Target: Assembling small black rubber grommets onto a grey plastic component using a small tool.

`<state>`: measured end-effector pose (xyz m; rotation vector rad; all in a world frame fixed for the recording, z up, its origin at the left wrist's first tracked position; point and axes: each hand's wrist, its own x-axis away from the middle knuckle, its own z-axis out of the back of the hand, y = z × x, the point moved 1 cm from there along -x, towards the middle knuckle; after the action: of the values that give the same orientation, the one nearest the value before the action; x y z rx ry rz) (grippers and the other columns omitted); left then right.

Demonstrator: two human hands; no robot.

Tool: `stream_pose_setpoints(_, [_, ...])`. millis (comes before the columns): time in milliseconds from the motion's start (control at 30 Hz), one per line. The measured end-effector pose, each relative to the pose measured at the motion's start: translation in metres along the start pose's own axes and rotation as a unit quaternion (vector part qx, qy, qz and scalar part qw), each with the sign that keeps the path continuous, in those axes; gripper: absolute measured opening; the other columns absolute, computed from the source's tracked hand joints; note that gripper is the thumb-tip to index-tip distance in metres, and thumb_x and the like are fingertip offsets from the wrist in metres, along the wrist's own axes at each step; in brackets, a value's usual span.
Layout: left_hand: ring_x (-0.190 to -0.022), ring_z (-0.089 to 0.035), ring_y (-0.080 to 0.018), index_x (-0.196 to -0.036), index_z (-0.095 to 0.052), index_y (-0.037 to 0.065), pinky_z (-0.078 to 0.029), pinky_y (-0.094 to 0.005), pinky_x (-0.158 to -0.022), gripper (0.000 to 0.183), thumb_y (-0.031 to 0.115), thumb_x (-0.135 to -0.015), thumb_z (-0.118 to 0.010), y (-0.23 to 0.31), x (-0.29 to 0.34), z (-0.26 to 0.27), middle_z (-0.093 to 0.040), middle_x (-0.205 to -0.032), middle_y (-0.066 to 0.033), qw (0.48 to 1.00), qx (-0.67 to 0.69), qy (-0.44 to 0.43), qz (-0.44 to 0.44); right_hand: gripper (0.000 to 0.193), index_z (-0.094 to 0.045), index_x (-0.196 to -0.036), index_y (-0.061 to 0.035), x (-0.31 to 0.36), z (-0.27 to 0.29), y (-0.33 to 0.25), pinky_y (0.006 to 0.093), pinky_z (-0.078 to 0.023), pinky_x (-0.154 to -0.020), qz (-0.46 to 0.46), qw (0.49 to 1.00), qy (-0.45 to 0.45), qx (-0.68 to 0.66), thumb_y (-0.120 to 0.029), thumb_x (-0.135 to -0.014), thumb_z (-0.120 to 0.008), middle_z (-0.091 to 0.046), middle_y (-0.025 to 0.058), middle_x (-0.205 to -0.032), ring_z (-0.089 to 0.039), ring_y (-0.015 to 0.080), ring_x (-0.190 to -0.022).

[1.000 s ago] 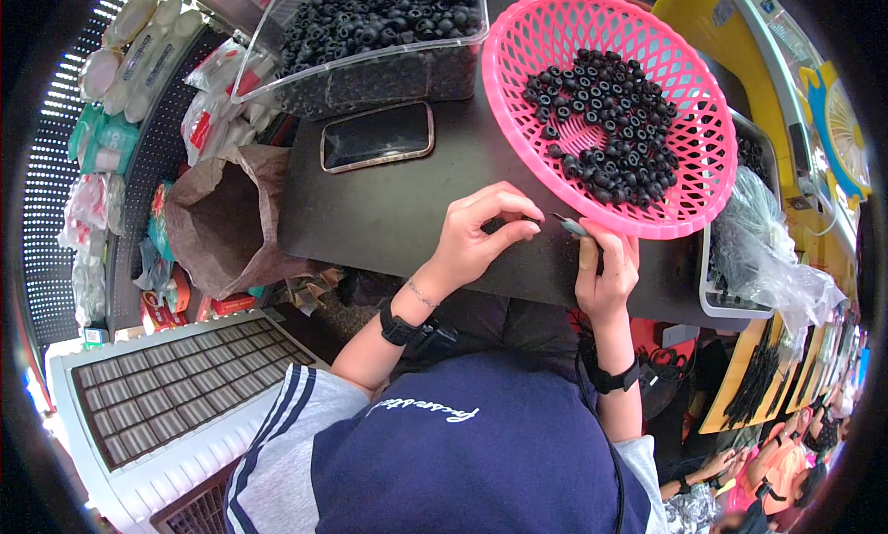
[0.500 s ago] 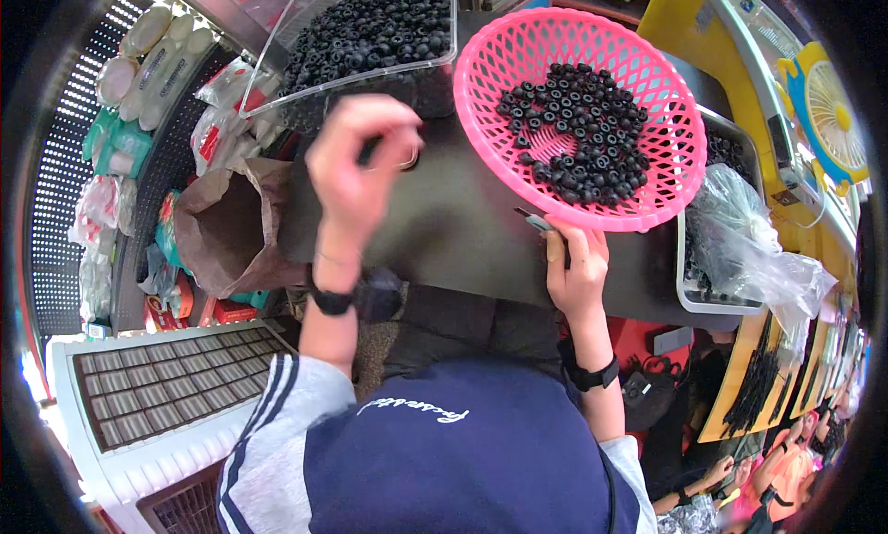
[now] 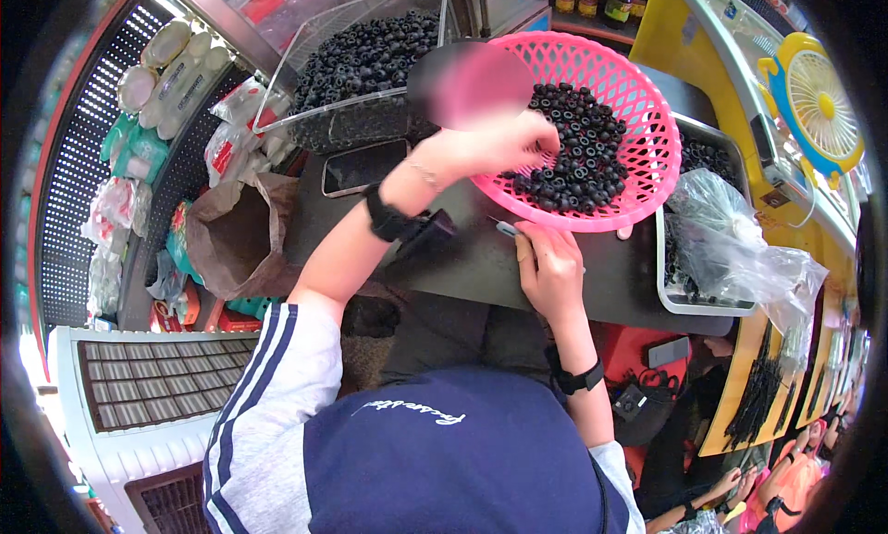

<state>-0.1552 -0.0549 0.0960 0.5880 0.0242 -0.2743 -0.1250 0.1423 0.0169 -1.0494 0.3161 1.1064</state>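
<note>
Blurred left hand (image 3: 499,146) over pink basket (image 3: 647,132) (cannot tell its fingers' hold); right hand (image 3: 555,268) pinches a half-hidden tool (image 3: 508,229).

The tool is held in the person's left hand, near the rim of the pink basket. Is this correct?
Not the left hand: the head view shows the tool in the right hand, near the rim of the pink basket.

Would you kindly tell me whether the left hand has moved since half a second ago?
Yes: judged against the phone lying on the table, the left hand has moved right, from over the phone to over the pink basket.
</note>
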Motion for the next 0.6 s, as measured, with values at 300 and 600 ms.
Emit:
stream_pose_setpoints(300, [-0.081,-0.068,-0.0291,-0.097,-0.062,-0.003,-0.053,-0.0364,-0.074,0.023,0.003,-0.077,-0.07,-0.004,-0.011,-0.026,-0.068,-0.084,-0.0163,0.997,0.022,-0.044,0.052,0.014,-0.065,-0.095,0.0016,0.001,-0.002,-0.001,0.0401,-0.05,-0.076,-0.019,1.0,0.0,0.0,-0.003,-0.082,-0.067,-0.068,0.015,-0.085,-0.066,0.0309,-0.08])
stream_pose_setpoints(600, [-0.081,-0.065,-0.0113,-0.114,-0.061,0.0,-0.052,-0.0259,-0.075,0.026,0.002,-0.088,-0.066,0.057,0.078,0.007,-0.069,-0.093,-0.0086,0.907,0.034,0.417,0.051,0.014,-0.066,-0.097,0.0011,0.003,-0.004,0.0,0.041,-0.048,-0.078,-0.04,0.999,0.004,0.028,-0.003,-0.084,-0.065,-0.069,0.0153,-0.088,-0.066,0.0321,-0.083])
